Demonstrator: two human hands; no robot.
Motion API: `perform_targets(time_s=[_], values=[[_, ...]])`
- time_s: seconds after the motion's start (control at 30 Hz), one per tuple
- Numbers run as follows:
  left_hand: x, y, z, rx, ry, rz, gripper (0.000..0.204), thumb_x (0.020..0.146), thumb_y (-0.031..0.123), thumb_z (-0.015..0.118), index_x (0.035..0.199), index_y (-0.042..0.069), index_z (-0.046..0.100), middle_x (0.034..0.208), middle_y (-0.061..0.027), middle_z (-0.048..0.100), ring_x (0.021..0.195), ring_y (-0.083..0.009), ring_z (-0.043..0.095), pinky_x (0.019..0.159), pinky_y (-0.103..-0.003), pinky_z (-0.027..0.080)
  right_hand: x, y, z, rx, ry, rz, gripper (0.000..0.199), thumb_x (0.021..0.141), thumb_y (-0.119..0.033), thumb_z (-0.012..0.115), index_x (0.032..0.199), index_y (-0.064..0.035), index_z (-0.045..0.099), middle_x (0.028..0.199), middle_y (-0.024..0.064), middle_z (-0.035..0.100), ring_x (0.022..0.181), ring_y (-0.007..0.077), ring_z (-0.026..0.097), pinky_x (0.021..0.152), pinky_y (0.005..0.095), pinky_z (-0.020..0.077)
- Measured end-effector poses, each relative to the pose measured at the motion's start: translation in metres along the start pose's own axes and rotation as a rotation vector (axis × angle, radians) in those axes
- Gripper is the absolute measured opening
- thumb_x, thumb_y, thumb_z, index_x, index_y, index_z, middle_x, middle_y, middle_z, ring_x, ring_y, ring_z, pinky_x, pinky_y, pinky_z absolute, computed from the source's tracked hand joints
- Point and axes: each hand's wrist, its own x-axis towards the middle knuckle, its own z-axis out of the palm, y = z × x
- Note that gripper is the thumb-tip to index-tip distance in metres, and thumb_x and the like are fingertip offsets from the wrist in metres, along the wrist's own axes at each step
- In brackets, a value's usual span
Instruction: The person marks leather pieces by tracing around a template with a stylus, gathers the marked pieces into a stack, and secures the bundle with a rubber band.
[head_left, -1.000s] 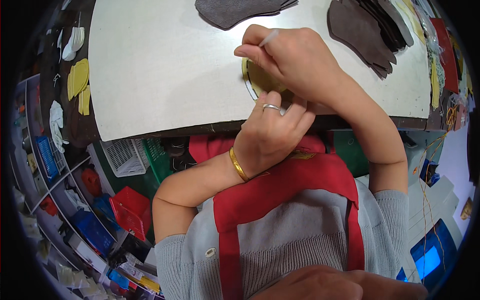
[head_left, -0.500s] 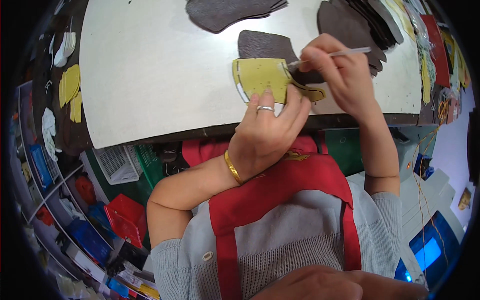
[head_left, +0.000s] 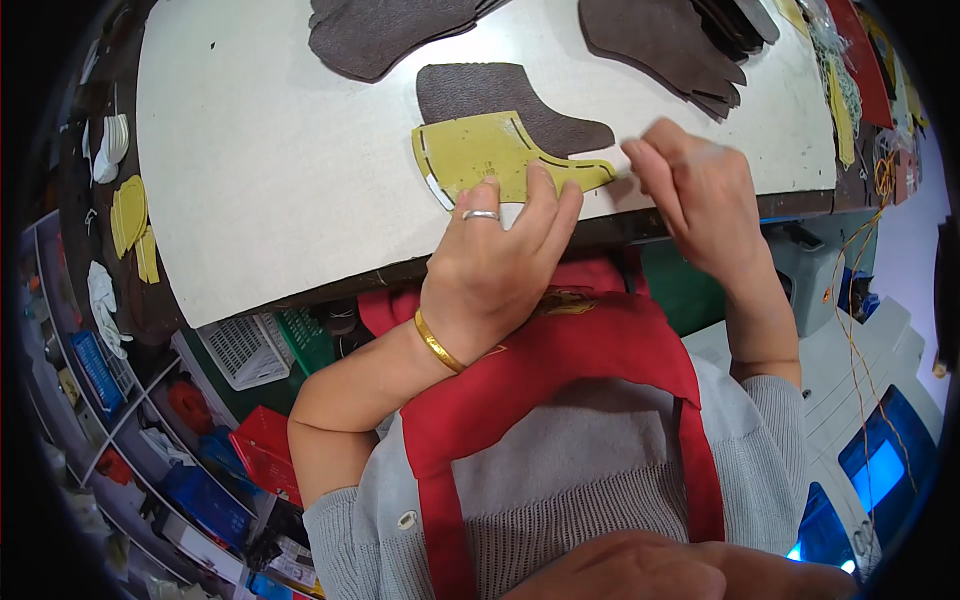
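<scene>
A yellow template (head_left: 470, 150) with dashed slots along its edges lies partly over a dark brown leather piece (head_left: 480, 90), whose upper part and right tip show beyond it. My left hand (head_left: 490, 265) rests on the template's lower part, fingers spread and pressing it down; a ring and a gold bracelet are on this hand and wrist. Just right of the template's narrow tip, my right hand (head_left: 705, 200) is closed around a slim pale pen, mostly hidden by the fingers and blurred. Its point cannot be made out.
Stacks of dark leather pieces lie at the far side of the white table (head_left: 270, 200): one stack (head_left: 390, 40) left, another (head_left: 650, 35) right. Yellow templates (head_left: 128, 215) and a white glove (head_left: 103, 300) are at the left edge. Below stand a white crate (head_left: 240, 350) and a red bin (head_left: 265, 450).
My right hand has moved from the template's upper notch to beyond its right tip, and the pen shows less. My left hand stays on the template. The whole view has shifted slightly.
</scene>
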Motion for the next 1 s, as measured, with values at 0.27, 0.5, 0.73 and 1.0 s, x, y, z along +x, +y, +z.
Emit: perform_targets(time_s=[0.27,0.5,0.73,1.0], values=[[0.000,-0.005,0.002,-0.024,0.126,0.014,0.029,0.082,0.019,0.073,0.111,0.019,0.073,0.113,0.0020,0.073,0.084,-0.0182,0.067,0.059,-0.024,0.055,0.024,0.036,0.007,1.252,-0.103,0.460,0.037,0.110,-0.033,0.045,0.091,-0.0049,0.060,0.074,0.0061,0.066,0.072,0.0146,0.070,0.069,0.0258,0.0549],[-0.003,-0.011,0.002,-0.094,0.164,-0.007,0.021,0.078,0.015,0.073,0.098,0.012,0.070,0.101,0.0001,0.072,0.082,-0.0167,0.067,0.057,-0.025,0.054,0.022,0.043,0.013,1.258,-0.069,0.388,0.036,0.107,-0.031,0.047,0.091,-0.0026,0.060,0.076,0.0063,0.066,0.077,0.0164,0.070,0.073,0.0293,0.0553],[0.007,-0.016,0.004,-0.139,0.211,-0.015,0.010,0.075,0.012,0.067,0.085,0.012,0.064,0.079,-0.0010,0.056,0.069,-0.0158,0.058,0.050,-0.026,0.046,0.026,-0.025,0.018,-0.046,-0.143,0.019,0.016,0.093,-0.020,0.064,0.102,-0.0063,0.067,0.091,0.0126,0.069,0.086,0.0328,0.066,0.073,0.0432,0.0531],[0.014,-0.041,0.007,-0.319,0.309,0.038,0.022,0.075,0.010,0.072,0.097,0.007,0.069,0.093,-0.0052,0.065,0.080,-0.0236,0.062,0.066,-0.033,0.054,0.023,0.018,-0.010,0.737,0.028,0.343,0.016,0.090,-0.016,0.074,0.098,-0.0023,0.077,0.085,0.0047,0.076,0.076,0.0090,0.070,0.068,0.0261,0.0547]])
